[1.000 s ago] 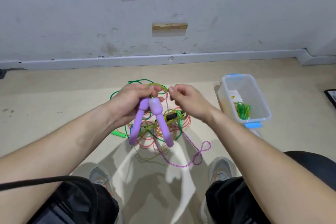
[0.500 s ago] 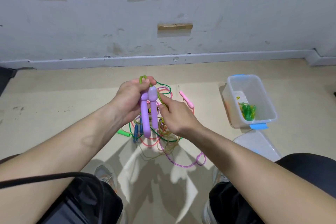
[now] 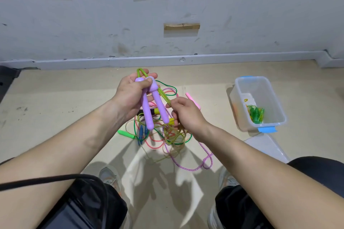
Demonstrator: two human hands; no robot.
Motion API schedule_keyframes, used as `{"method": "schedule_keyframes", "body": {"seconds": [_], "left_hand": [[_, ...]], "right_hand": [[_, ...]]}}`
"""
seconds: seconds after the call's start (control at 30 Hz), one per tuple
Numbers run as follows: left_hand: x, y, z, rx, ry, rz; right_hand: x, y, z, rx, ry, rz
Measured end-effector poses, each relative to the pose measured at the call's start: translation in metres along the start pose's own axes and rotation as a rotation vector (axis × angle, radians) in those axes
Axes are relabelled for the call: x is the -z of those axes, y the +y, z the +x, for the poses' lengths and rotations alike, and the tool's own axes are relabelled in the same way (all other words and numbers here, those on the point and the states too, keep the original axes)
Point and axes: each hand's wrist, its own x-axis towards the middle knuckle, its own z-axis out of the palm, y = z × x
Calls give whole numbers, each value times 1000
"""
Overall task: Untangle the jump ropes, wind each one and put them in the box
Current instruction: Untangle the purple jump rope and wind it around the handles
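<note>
left hand (image 3: 130, 95) grips two lilac handles (image 3: 147, 109) by their knobbed heads, above the floor's middle | right hand (image 3: 186, 113) pinches their translucent yellow-green cord (image 3: 163, 95) | tangle (image 3: 167, 135): pink, green, blue, purple ropes on the floor beneath | clear box (image 3: 237, 106) toward the floor's right edge
</note>
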Motion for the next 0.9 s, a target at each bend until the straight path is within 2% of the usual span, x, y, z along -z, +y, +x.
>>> {"method": "schedule_keyframes", "body": {"seconds": [0.13, 0.23, 0.3, 0.47, 0.53, 0.57, 0.67, 0.7, 0.83, 0.9], "left_hand": [[2, -6, 3, -85, 83, 67], [-2, -11, 2, -147, 180, 93], [-5, -13, 2, -185, 232, 73], [-9, -15, -2, -276, 262, 145], [-13, -14, -2, -306, 264, 143], [-16, -15, -3, -305, 254, 117], [-27, -19, -8, -263, 245, 73], [-28, -22, -7, -233, 258, 57], [-27, -22, -1, -83, 175, 0], [-25, -21, -3, -38, 112, 76]], "right_hand": [[-9, -7, -5, 91, 64, -221], [-31, -12, -20, 181, -32, -291], [-42, -14, -28, 156, -81, -159], [-33, -34, -37, -145, -162, 510], [-36, -36, -42, -114, -163, 578], [-40, -31, -44, -28, -130, 478], [-48, -14, -43, 353, 28, -158], [-48, -9, -40, 428, 54, -333], [-43, -7, -34, 542, 114, -655], [-43, -5, -34, 565, 171, -723]]}}
